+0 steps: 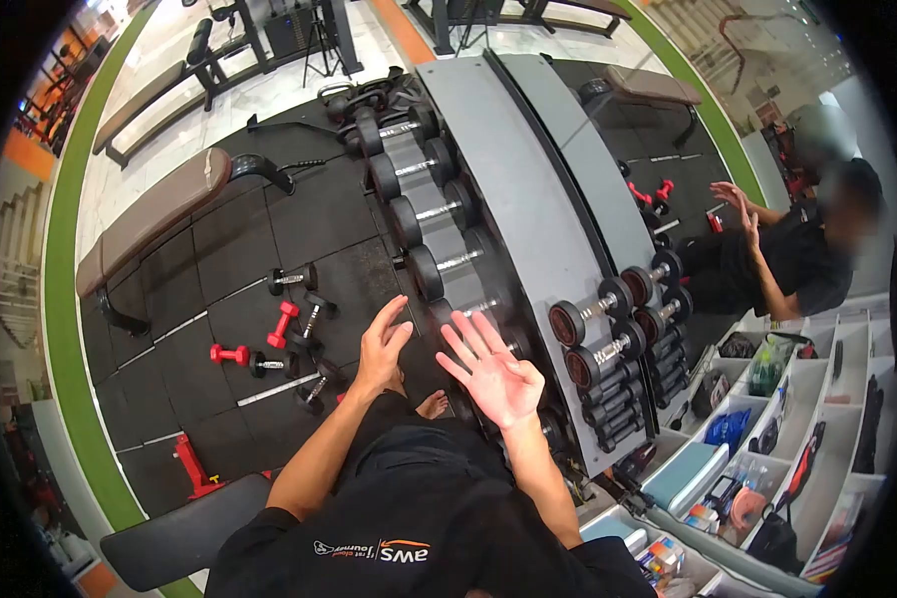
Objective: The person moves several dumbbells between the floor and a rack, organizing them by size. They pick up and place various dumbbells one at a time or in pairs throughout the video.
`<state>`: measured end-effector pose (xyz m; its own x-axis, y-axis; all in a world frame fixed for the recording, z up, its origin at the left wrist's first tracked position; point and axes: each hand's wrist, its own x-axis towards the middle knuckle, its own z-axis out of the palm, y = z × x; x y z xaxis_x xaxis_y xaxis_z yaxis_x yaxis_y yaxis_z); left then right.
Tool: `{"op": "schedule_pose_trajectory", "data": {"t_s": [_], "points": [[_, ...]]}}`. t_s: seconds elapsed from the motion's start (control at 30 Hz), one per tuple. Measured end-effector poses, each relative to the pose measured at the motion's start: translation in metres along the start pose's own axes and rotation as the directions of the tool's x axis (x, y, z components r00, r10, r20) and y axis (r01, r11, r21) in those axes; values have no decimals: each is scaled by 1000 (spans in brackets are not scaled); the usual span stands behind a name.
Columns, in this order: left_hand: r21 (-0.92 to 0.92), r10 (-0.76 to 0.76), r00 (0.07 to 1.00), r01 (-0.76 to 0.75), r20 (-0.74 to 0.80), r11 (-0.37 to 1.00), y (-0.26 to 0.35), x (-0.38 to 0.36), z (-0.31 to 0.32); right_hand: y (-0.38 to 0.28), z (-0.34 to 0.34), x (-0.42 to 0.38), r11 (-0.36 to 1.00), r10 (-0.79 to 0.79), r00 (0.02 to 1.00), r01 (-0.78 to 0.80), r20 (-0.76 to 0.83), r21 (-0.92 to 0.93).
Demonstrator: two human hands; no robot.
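Observation:
My right hand [501,383] is raised palm up with its fingers spread, holding nothing, in front of the lower end of the dumbbell rack. Beside it on the left is my left hand [382,349], empty, with fingers extended and slightly bent. The two hands do not touch. Large black dumbbells [439,212] with silver handles lie in a row on the rack just beyond them. A black dumbbell [590,311] rests on the grey rack top [513,149], right of my right hand.
Small red dumbbells [283,324] and several black ones lie on the dark floor at the left. A brown bench [159,214] stands behind them. White shelves [757,468] with bags are at the lower right. A mirror at right reflects a person [807,244].

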<state>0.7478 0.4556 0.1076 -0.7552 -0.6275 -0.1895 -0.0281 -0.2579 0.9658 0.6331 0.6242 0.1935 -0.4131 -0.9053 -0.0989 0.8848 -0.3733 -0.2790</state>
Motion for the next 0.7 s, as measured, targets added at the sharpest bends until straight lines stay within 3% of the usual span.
{"op": "schedule_pose_trajectory", "data": {"t_s": [0.2, 0.4, 0.7], "points": [[-94, 106, 994, -108, -22, 990, 58, 28, -36, 20, 35, 72, 989, 145, 977, -143, 156, -24], [-200, 165, 977, -189, -133, 961, 86, 35, -87, 50, 53, 134, 958, 288, 942, -284, 175, -44], [-112, 152, 907, -211, -392, 971, 89, 20, -155, 96, 70, 195, 891, 453, 876, -439, 164, -115]]}}
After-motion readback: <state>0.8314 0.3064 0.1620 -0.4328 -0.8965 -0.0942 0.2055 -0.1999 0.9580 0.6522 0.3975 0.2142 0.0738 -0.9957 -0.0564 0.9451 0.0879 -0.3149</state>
